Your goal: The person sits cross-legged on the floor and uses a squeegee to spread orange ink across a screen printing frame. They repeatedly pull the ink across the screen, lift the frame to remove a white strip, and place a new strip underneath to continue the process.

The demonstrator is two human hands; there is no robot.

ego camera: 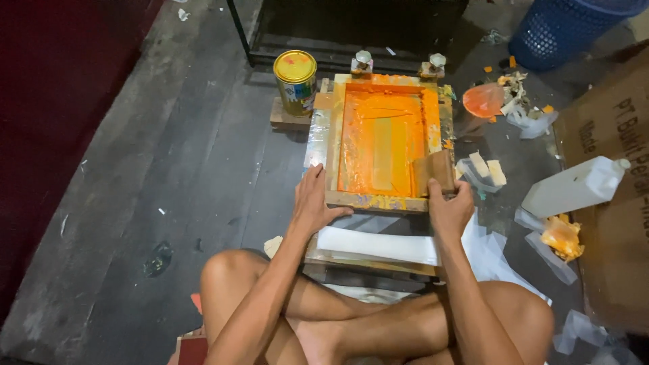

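Screen frame (380, 138), wooden, mesh flooded with orange ink, lies flat on the floor in front of the seated person, over a white sheet (378, 245). Squeegee (433, 173) rests inside at the frame's near right corner. Left hand (314, 201) presses the near left edge, fingers curled over the wood, gripping it. Right hand (451, 206) grips the near right corner, fingertips touching the squeegee base. Judgement: keep even pressure on both corners so the frame moves level and the print doesn't smear. Forearms angle in from the crossed knees. Yellow tin (295, 81) behind left, white jug (574, 186) right.
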